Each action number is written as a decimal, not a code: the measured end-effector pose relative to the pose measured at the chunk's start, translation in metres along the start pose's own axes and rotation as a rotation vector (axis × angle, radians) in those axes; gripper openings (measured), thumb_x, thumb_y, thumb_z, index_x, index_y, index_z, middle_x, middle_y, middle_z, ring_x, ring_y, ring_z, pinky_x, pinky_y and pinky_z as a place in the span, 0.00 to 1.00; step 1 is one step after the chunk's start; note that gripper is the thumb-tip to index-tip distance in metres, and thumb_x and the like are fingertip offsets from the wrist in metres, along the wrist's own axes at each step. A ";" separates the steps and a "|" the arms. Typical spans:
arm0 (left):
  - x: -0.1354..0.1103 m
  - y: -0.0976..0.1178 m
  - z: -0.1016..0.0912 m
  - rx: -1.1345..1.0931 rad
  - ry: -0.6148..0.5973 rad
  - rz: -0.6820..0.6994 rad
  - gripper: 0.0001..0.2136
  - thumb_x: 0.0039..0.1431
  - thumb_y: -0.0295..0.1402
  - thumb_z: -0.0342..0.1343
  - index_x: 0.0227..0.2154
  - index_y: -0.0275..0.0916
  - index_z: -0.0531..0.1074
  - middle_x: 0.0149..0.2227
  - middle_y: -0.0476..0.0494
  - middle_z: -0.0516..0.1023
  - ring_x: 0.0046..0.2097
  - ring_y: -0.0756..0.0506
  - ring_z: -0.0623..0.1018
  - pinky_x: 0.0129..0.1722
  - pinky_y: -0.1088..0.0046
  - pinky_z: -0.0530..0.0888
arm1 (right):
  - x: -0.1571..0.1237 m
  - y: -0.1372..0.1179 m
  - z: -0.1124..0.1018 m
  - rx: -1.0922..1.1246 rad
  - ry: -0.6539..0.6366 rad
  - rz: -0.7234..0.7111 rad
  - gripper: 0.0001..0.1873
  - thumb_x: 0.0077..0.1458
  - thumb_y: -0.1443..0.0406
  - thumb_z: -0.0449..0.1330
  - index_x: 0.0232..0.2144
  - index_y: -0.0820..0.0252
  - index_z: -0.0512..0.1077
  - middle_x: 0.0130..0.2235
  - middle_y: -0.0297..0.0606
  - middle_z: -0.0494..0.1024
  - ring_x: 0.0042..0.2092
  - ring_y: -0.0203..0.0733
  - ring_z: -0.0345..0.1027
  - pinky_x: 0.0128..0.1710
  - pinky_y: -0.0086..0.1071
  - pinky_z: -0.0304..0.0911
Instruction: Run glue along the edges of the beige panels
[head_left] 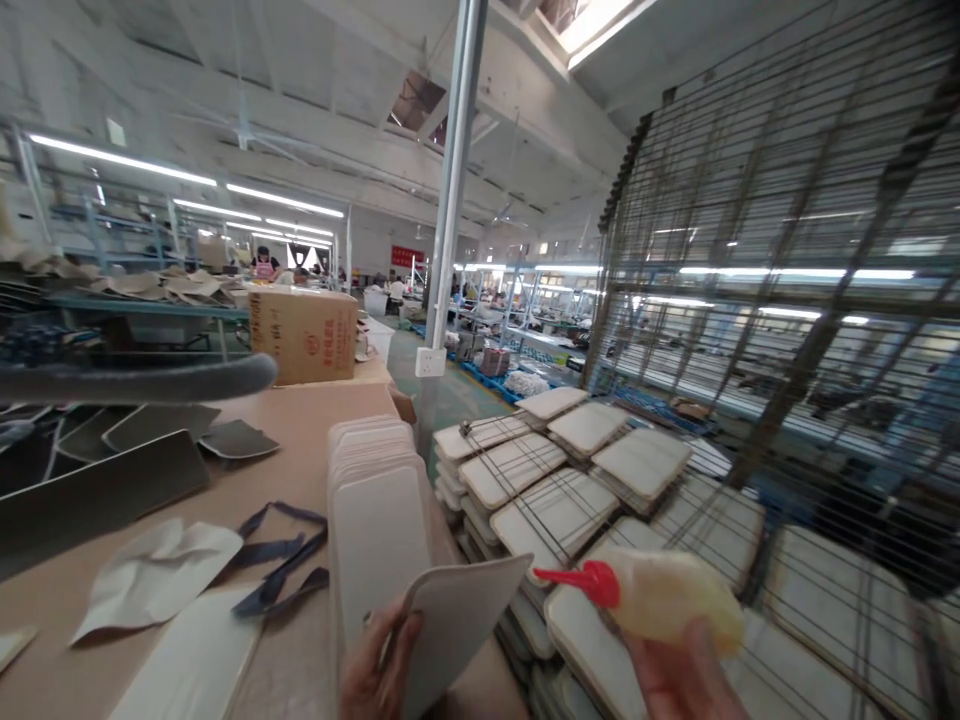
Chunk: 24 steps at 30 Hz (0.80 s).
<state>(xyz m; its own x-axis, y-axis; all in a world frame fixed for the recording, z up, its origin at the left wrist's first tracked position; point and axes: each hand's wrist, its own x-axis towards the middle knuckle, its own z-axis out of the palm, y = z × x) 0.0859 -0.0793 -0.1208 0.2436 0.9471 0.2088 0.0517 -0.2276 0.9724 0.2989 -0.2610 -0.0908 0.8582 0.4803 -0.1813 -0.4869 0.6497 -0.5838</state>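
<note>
My left hand [382,655] grips a pale flat panel [469,630] with rounded corners by its left edge, holding it tilted up. In my right hand [686,670] is a squeeze bottle [675,600] of yellowish liquid with a red nozzle. The bottle lies nearly level, and its red tip points left at the panel's upper right corner, close to it; whether they touch I cannot tell. Behind the held panel, a stack of similar pale panels [379,510] rests on the table's right edge.
On the brown table [292,440] lie dark blue strips [289,550], pale scraps [161,565], dark grey pieces [105,485] and a cardboard box [302,335]. A grey rounded bar [142,378] juts in from the left. Panels on wire racks [555,510] fill the right, below an upright wire frame [720,250].
</note>
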 end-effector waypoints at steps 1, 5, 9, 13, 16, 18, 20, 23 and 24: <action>-0.001 0.004 0.001 -0.002 -0.003 -0.025 0.22 0.49 0.53 0.54 0.37 0.41 0.78 0.41 0.44 0.80 0.46 0.39 0.77 0.48 0.67 0.73 | -0.003 -0.007 0.001 -0.027 0.001 -0.051 0.27 0.47 0.56 0.66 0.50 0.45 0.67 0.46 0.28 0.77 0.50 0.39 0.68 0.45 0.28 0.68; 0.012 0.043 -0.009 -0.052 0.015 -0.037 0.24 0.45 0.54 0.57 0.36 0.39 0.77 0.40 0.44 0.80 0.44 0.41 0.77 0.43 0.72 0.74 | -0.013 -0.040 0.008 -0.151 -0.066 -0.260 0.31 0.43 0.56 0.68 0.51 0.50 0.68 0.47 0.33 0.76 0.48 0.41 0.70 0.44 0.26 0.68; 0.023 0.102 -0.023 0.076 -0.266 0.154 0.18 0.48 0.49 0.58 0.33 0.39 0.78 0.34 0.47 0.80 0.37 0.44 0.76 0.35 0.78 0.72 | -0.018 -0.079 0.021 -0.233 -0.050 -0.345 0.26 0.28 0.61 0.75 0.35 0.51 0.75 0.33 0.28 0.79 0.36 0.36 0.73 0.38 0.20 0.68; 0.010 0.130 -0.021 0.281 -0.621 0.234 0.15 0.55 0.44 0.53 0.32 0.39 0.79 0.29 0.47 0.78 0.33 0.46 0.74 0.31 0.80 0.68 | -0.015 -0.108 0.033 -0.276 -0.127 -0.363 0.25 0.25 0.60 0.76 0.32 0.51 0.75 0.31 0.28 0.79 0.33 0.34 0.73 0.37 0.20 0.67; 0.000 0.131 -0.016 0.299 -0.734 0.221 0.16 0.55 0.44 0.53 0.28 0.37 0.79 0.25 0.48 0.75 0.29 0.49 0.70 0.28 0.81 0.64 | -0.003 -0.117 0.037 -0.324 -0.322 -0.351 0.33 0.27 0.61 0.75 0.41 0.51 0.73 0.36 0.35 0.79 0.36 0.38 0.73 0.37 0.27 0.70; -0.002 0.132 -0.015 0.291 -0.825 0.177 0.16 0.55 0.44 0.53 0.28 0.35 0.79 0.22 0.50 0.71 0.27 0.50 0.66 0.26 0.81 0.61 | 0.007 -0.119 0.039 -0.384 -0.449 -0.300 0.34 0.29 0.61 0.74 0.44 0.52 0.73 0.38 0.40 0.79 0.37 0.44 0.73 0.38 0.34 0.71; 0.000 0.136 -0.015 0.300 -0.922 0.139 0.16 0.54 0.43 0.54 0.30 0.34 0.79 0.22 0.51 0.68 0.26 0.51 0.63 0.25 0.81 0.59 | 0.014 -0.119 0.045 -0.444 -0.532 -0.242 0.30 0.30 0.60 0.73 0.41 0.56 0.74 0.36 0.44 0.79 0.37 0.48 0.73 0.38 0.40 0.71; 0.007 0.149 -0.018 0.308 -1.063 0.133 0.16 0.53 0.43 0.55 0.29 0.33 0.79 0.21 0.53 0.64 0.25 0.53 0.59 0.24 0.80 0.55 | 0.013 -0.117 0.063 -0.454 -0.585 -0.217 0.29 0.28 0.61 0.74 0.38 0.55 0.75 0.34 0.41 0.78 0.35 0.45 0.72 0.35 0.35 0.71; 0.010 0.153 -0.019 0.301 -1.106 0.136 0.16 0.53 0.43 0.56 0.27 0.33 0.78 0.20 0.53 0.63 0.25 0.53 0.58 0.23 0.80 0.55 | 0.010 -0.115 0.071 -0.442 -0.579 -0.223 0.30 0.26 0.62 0.74 0.38 0.54 0.75 0.33 0.39 0.78 0.33 0.43 0.72 0.34 0.33 0.71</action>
<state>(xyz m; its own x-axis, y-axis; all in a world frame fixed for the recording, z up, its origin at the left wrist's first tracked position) 0.0773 -0.1006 0.0321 0.9728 0.2281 -0.0401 0.1521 -0.4984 0.8535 0.3520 -0.2888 0.0306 0.6472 0.6768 0.3508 -0.0970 0.5295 -0.8427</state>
